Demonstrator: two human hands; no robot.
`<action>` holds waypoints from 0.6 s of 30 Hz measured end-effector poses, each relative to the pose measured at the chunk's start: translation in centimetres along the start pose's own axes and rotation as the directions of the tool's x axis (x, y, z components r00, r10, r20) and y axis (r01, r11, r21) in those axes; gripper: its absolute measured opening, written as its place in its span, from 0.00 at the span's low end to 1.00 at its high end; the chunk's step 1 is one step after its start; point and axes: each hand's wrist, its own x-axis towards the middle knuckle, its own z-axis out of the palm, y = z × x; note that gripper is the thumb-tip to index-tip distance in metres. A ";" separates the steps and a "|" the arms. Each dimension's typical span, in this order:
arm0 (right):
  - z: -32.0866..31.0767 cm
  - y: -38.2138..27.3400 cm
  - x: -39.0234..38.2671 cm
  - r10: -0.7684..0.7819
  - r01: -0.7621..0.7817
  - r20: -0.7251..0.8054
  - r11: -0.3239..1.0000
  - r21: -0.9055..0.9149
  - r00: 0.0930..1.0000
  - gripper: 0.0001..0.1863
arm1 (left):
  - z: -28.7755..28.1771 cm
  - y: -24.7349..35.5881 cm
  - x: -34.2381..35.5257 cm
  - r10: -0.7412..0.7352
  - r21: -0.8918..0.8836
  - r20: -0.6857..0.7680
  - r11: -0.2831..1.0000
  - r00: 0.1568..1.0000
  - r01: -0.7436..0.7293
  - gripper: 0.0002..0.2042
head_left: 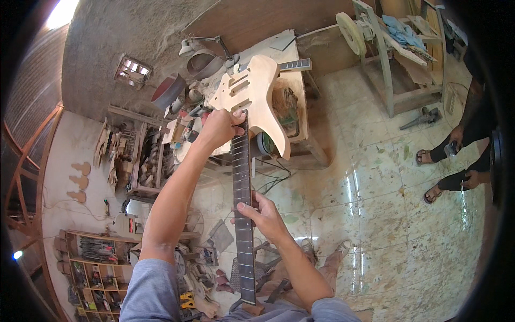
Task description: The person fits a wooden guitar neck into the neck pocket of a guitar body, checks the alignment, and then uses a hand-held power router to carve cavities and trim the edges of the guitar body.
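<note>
An unpainted pale wood electric guitar body (261, 80) with several routed cavities is at the far end of a long neck with a dark fretted fingerboard (242, 172). The neck runs down toward my chest. My left hand (221, 127) is closed around the neck's far end, where it meets the body, with the thumb near the joint. Lower down, my right hand (264, 216) wraps the middle of the neck, its thumb over the fingerboard. Whether the neck is fixed to the body or only resting in its pocket, I cannot tell.
A cluttered wooden workbench (316, 150) stands behind the body, with a desk lamp (186, 49) and another fretted neck (296, 65). At far right are a wheeled machine on a wooden stand (390, 86) and a standing person in sandals (426, 156). Shelves (102, 268) line the left.
</note>
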 end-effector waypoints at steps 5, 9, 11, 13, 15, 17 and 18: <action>-0.2 0.1 -0.1 -0.005 0.006 0.006 1.000 -0.015 1.000 0.26 | 0.1 -0.1 0.4 -0.082 -0.008 0.029 0.997 0.996 0.082 0.17; -0.5 0.5 0.0 -0.024 0.025 0.016 0.999 -0.037 1.000 0.27 | 0.2 -0.1 0.0 -0.040 -0.044 -0.018 0.998 0.999 0.039 0.14; -0.4 0.5 -0.1 -0.034 0.034 0.005 0.999 -0.024 0.999 0.26 | 0.1 0.0 0.0 -0.061 -0.048 -0.008 0.997 0.998 0.060 0.13; 0.0 0.3 -0.4 -0.046 0.047 -0.024 0.999 0.020 0.999 0.22 | 0.1 0.2 0.1 -0.070 -0.034 0.001 0.997 0.998 0.070 0.12; 0.0 0.3 -0.5 -0.049 0.049 -0.024 0.999 0.012 0.999 0.23 | 0.0 0.3 0.2 -0.067 0.001 0.008 0.998 0.998 0.067 0.12; 0.0 0.3 -0.5 -0.060 0.059 -0.032 0.998 -0.013 0.998 0.23 | 0.2 0.2 0.4 -0.069 -0.032 0.012 0.997 0.998 0.069 0.12; -0.1 0.4 -0.5 -0.069 0.067 -0.040 0.997 -0.033 0.997 0.23 | 0.3 0.1 0.5 -0.067 -0.051 0.013 0.996 0.998 0.068 0.12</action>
